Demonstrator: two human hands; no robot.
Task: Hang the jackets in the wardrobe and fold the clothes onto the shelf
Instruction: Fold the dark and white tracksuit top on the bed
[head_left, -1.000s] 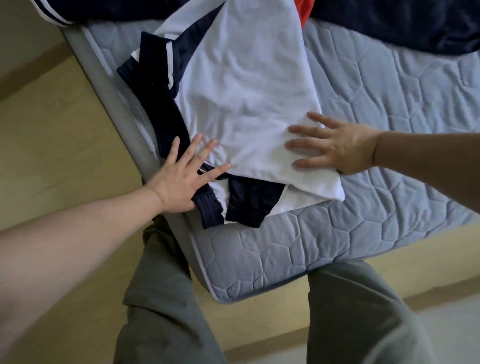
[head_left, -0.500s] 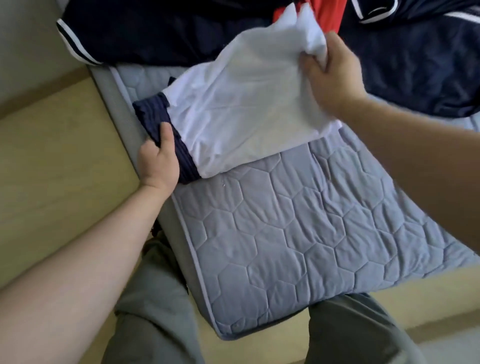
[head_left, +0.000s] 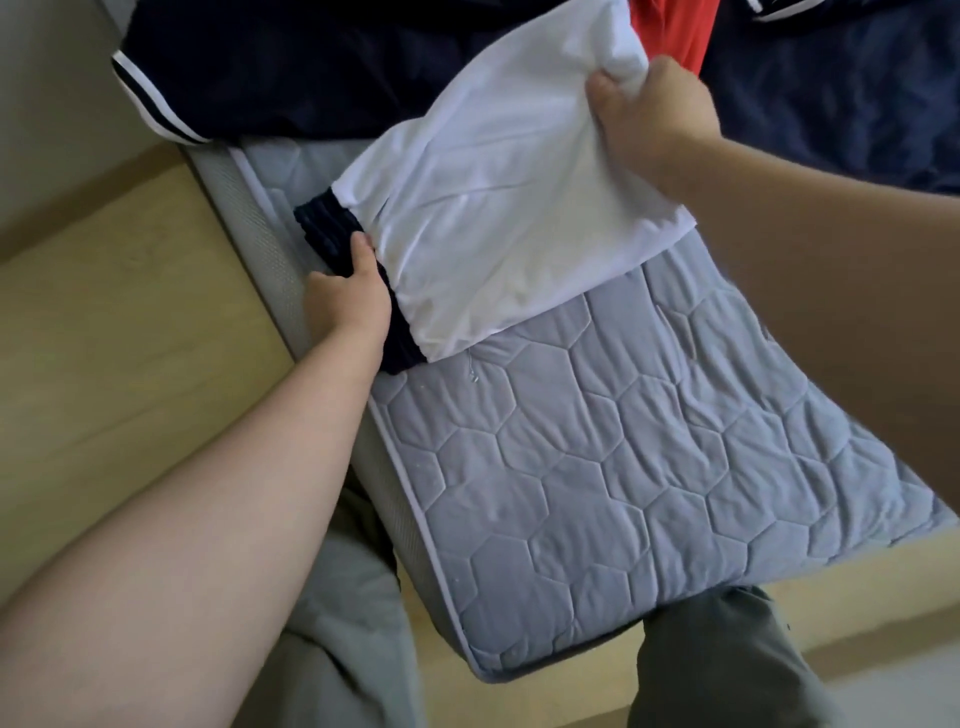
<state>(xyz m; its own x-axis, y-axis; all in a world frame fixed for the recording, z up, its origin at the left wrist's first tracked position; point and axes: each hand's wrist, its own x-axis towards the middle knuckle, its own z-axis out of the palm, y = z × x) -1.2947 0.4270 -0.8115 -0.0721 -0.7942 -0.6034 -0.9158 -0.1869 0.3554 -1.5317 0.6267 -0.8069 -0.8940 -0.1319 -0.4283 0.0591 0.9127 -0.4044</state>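
In the head view, the folded white garment (head_left: 498, 208) is lying across the upper middle of the frame, its near edge resting on the grey quilted mattress (head_left: 597, 457) and its far end being raised toward the top. The left hand (head_left: 348, 301), left of centre, is gripping the garment's dark navy ribbed hem (head_left: 327, 239), thumb on top and fingers tucked out of sight beneath the cloth. The right hand (head_left: 649, 114), in the upper right, is clenching a bunch of the white fabric at the far corner. Neither hand is released. A navy jacket with white stripes (head_left: 270, 67) is sprawling across the upper left, a red garment (head_left: 675, 31) is peeking out at the top edge, and more dark navy cloth (head_left: 841, 88) is filling the upper right. No wardrobe or shelf is showing.

The step in hand looks like lifting the folded piece off the bed to carry it to the shelf. Doing it well probably means sliding both hands flat under the bundle rather than bunching a corner, keeping the two ends level so the layers are not slipping apart, and lifting clear of the jacket behind.
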